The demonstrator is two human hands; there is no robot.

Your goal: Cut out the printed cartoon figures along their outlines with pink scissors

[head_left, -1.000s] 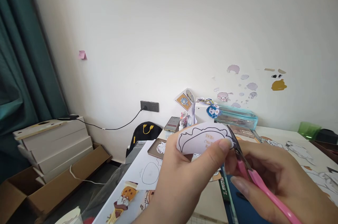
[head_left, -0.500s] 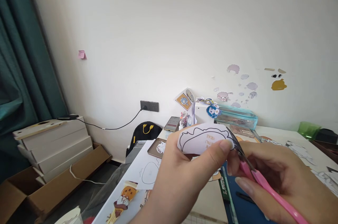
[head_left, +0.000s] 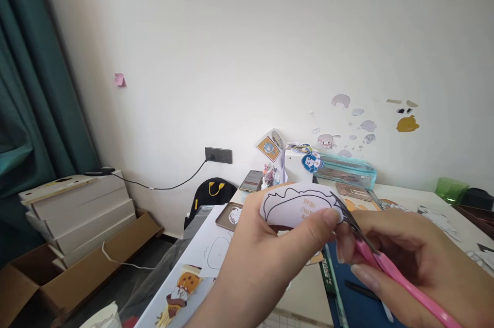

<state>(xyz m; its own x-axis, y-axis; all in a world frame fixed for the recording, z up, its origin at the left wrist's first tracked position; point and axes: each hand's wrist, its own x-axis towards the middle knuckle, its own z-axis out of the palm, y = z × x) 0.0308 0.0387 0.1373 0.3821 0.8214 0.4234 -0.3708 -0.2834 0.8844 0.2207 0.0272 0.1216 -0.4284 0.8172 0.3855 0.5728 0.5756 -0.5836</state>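
Teal curtain [head_left: 23, 86] down the far left. Stacked white boards [head_left: 77, 204] above an open cardboard box [head_left: 73, 271] at left. Pink sticky note [head_left: 120, 79] on the wall. Black cable from a wall socket [head_left: 218, 155]. Black and yellow backpack [head_left: 210, 194] below it. Phone [head_left: 251, 180] and turquoise pencil case [head_left: 349, 168] at the table's far edge. Green container [head_left: 451, 189] at right. Cartoon stickers [head_left: 363, 124] on the wall.

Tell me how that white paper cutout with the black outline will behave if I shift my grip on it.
The white paper cutout with the black outline already curves over the left hand, so it is probably thin and floppy. It looks very light. The pink-handled scissors in the right hand meet its edge, so it may tear there.
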